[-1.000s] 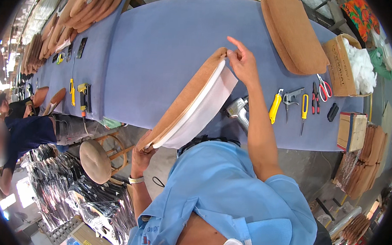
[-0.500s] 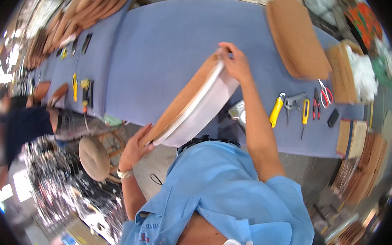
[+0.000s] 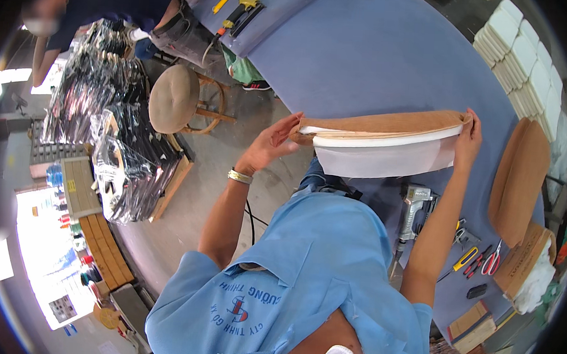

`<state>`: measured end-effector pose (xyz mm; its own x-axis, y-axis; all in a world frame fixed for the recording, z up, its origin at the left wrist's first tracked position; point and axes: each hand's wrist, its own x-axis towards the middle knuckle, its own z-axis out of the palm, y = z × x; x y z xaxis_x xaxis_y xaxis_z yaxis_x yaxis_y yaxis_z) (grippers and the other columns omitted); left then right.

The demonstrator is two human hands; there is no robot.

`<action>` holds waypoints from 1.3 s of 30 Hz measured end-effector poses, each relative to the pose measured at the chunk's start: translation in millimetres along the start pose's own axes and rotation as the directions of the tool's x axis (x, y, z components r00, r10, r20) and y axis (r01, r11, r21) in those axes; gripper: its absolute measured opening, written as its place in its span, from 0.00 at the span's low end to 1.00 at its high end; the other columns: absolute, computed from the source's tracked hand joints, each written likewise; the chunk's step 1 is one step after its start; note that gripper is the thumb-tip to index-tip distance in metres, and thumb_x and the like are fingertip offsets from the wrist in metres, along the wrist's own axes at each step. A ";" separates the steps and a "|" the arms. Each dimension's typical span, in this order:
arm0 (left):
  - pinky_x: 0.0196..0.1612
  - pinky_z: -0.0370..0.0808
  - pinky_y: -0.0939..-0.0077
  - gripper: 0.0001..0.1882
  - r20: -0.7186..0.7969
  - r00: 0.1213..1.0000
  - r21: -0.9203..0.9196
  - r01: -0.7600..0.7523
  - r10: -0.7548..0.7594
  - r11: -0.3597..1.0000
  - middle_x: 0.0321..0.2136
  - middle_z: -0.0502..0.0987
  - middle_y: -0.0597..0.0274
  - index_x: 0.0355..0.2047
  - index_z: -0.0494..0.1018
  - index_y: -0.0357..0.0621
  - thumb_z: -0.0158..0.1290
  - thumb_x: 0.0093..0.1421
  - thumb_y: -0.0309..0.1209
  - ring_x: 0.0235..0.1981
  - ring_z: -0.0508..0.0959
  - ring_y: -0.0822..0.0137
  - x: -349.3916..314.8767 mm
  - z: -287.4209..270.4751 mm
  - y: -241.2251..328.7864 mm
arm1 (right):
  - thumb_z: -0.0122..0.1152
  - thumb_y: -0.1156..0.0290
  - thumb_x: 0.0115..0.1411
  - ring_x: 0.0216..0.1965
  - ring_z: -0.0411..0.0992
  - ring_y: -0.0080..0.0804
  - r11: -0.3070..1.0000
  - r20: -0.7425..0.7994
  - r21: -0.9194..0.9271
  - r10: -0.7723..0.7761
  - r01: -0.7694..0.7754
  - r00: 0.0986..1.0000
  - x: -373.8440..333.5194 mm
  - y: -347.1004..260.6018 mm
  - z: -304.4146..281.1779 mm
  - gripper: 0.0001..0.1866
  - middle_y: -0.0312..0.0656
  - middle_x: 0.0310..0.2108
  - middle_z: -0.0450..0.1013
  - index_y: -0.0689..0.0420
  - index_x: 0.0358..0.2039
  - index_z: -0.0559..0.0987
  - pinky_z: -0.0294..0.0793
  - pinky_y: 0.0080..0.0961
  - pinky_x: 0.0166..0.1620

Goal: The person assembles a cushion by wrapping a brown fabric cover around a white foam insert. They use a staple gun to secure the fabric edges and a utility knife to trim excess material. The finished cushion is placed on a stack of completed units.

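The person holds a tan seat cushion edge-up in the air, just over the near edge of the blue tabletop. A white foam layer shows along its underside. The left hand presses against the cushion's left end with fingers spread, and the right hand grips the right end. Below the cushion, a grey power tool lies on the tabletop. Another tan cushion lies to the right, and a round stool stands on the floor to the left.
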<state>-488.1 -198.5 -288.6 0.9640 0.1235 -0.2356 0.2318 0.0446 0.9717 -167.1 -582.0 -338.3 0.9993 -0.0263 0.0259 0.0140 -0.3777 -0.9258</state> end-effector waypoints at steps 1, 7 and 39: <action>0.73 0.60 0.61 0.46 -0.053 0.998 0.014 0.019 -0.018 1.000 0.71 0.63 0.49 0.75 0.55 0.42 0.62 0.65 0.47 0.71 0.63 0.59 -3.8 8.8 -4.7 | 0.50 0.61 0.76 0.57 0.75 0.36 1.000 0.005 0.007 -0.005 0.005 1.000 1.9 1.3 0.3 0.18 0.44 0.55 0.78 0.55 0.59 0.78 0.71 0.30 0.60; 0.72 0.62 0.65 0.36 -0.201 0.979 -0.027 0.022 -0.027 0.999 0.68 0.68 0.53 0.71 0.62 0.40 0.62 0.67 0.36 0.68 0.67 0.64 -2.5 28.6 -1.2 | 0.50 0.58 0.77 0.57 0.74 0.36 0.990 0.046 0.132 0.049 -0.055 0.998 12.2 18.7 -3.2 0.21 0.43 0.56 0.76 0.56 0.61 0.77 0.71 0.30 0.60; 0.59 0.76 0.62 0.28 -0.170 0.840 0.493 -0.381 0.516 0.782 0.56 0.79 0.51 0.60 0.77 0.43 0.67 0.61 0.38 0.56 0.79 0.55 23.4 105.3 79.1 | 0.68 0.66 0.64 0.62 0.71 0.36 0.770 0.390 0.447 -0.626 0.456 0.675 -65.7 -195.8 -32.5 0.26 0.43 0.59 0.76 0.58 0.61 0.77 0.68 0.36 0.64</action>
<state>-433.5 -296.5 -215.7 0.9069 0.2949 0.3010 -0.1216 -0.5009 0.8569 -236.6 -536.4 -146.5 0.6792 0.5797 0.4502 0.4813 0.1113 -0.8695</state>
